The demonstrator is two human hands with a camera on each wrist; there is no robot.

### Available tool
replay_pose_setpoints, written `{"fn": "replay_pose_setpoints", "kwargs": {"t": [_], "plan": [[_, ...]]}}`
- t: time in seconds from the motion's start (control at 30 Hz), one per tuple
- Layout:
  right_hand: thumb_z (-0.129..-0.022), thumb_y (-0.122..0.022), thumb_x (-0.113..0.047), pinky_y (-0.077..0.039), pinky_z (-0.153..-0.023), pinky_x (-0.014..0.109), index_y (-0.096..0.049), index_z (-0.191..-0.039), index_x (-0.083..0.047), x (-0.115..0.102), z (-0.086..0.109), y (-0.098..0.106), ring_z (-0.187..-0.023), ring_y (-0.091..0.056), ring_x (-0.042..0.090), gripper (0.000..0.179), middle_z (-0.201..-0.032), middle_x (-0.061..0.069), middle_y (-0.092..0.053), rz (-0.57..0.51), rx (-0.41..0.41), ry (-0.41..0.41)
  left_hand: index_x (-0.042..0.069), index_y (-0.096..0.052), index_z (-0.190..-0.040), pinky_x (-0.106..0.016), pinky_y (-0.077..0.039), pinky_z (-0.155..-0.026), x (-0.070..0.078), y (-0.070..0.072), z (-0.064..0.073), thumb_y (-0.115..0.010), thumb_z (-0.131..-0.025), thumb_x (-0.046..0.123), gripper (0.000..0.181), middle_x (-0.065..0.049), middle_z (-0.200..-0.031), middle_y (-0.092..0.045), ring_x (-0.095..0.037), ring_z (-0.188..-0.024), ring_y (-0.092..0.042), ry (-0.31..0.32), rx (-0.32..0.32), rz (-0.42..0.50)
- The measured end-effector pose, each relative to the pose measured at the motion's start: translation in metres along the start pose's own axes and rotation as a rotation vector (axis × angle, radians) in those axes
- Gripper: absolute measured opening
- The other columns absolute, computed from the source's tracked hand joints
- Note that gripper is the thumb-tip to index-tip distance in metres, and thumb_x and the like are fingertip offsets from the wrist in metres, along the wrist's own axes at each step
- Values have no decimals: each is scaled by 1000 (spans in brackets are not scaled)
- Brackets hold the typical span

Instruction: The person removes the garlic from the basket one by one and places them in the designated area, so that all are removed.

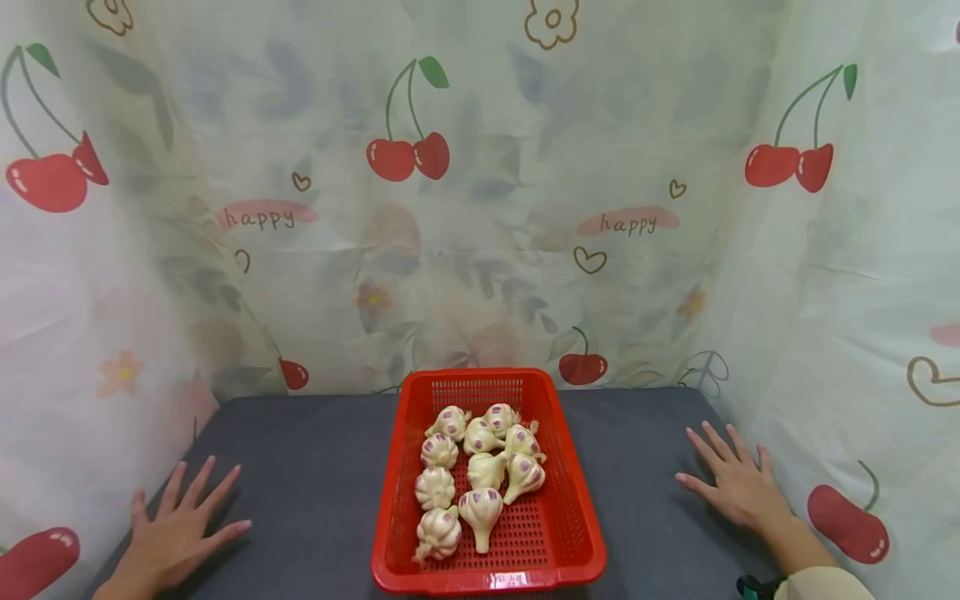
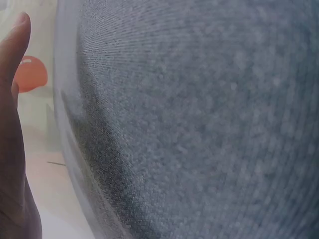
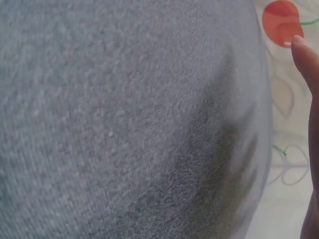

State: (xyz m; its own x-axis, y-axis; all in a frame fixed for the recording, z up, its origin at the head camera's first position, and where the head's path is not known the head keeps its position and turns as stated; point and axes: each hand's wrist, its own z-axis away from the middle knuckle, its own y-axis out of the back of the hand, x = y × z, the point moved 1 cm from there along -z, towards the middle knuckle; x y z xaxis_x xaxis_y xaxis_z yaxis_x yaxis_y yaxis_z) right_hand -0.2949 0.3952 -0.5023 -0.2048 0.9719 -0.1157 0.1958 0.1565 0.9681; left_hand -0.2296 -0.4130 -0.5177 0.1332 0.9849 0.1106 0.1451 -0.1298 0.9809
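Several garlic bulbs (image 1: 480, 510), white with purple patches, lie in a red plastic basket (image 1: 588, 533) in the middle of the head view. To the left of the basket, my left hand (image 1: 168, 529) is spread over the dark table with its fingers straight, holding nothing. On the other side my right hand (image 1: 738, 483) is spread in the same way, also holding nothing. Both hands are well apart from the basket. The left wrist view shows part of the left hand (image 2: 11, 129) at its edge; the right wrist view shows part of the right hand (image 3: 311, 99).
The dark grey table (image 1: 315, 483) stretches out on both sides of the basket. A pale curtain (image 1: 480, 250) printed with cherries and hearts hangs behind it and along both sides. A dark band (image 1: 757, 587) sits at the right wrist, beside a light sleeve (image 1: 821, 585).
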Motion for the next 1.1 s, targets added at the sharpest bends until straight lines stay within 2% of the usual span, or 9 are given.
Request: {"fn": "replay_pose_setpoints", "kwargs": {"t": [0.23,0.47,0.57,0.73,0.93,1.1], "plan": [[-91,-54,-61,1,-99,76,-25,-155,-20,-6,-3,3,-142,-7,46,82,-157,19,-20,-19,31,10,27,-14,-157,-78,16,-91,7,2,1,-50,-89,67,87,-21,-159,-8,-52,-139,8,-7,24,3],[-90,-60,-55,-7,-98,75,-23,-156,-24,-21,-6,14,-141,-12,45,81,-157,16,-24,-62,108,59,29,-18,-156,-80,4,-92,19,6,-1,-57,-88,62,85,-17,-160,-10,-48,-142,4,-48,117,46],[-89,-63,-52,-7,-99,74,-23,-156,-26,-28,-7,16,-142,-12,43,82,-157,15,-25,-94,156,88,32,-18,-156,-80,2,-93,24,8,-3,-61,-88,58,85,-14,-161,-9,-46,-143,2,-70,159,69],[-88,-66,-48,-7,-101,74,-26,-155,-24,-41,-10,22,-142,-14,42,81,-155,17,-28,-169,215,124,33,-20,-156,-77,0,-97,36,15,-4,-65,-87,52,85,-10,-161,-10,-45,-142,-6,-111,219,110],[-87,-71,-41,-19,-95,74,-34,-152,-17,-62,-14,33,-140,-20,43,79,-152,19,-32,-270,258,155,29,-26,-155,-74,-4,-101,51,23,-5,-69,-86,46,83,-8,-162,-11,-44,-142,-10,-154,264,169],[-86,-74,-34,-23,-94,75,-36,-151,-13,-79,-18,41,-137,-23,45,78,-151,20,-33,-381,266,154,24,-32,-153,-72,-18,-98,65,29,-8,-72,-85,39,80,-8,-160,-17,-45,-139,-18,-206,306,234]]}}
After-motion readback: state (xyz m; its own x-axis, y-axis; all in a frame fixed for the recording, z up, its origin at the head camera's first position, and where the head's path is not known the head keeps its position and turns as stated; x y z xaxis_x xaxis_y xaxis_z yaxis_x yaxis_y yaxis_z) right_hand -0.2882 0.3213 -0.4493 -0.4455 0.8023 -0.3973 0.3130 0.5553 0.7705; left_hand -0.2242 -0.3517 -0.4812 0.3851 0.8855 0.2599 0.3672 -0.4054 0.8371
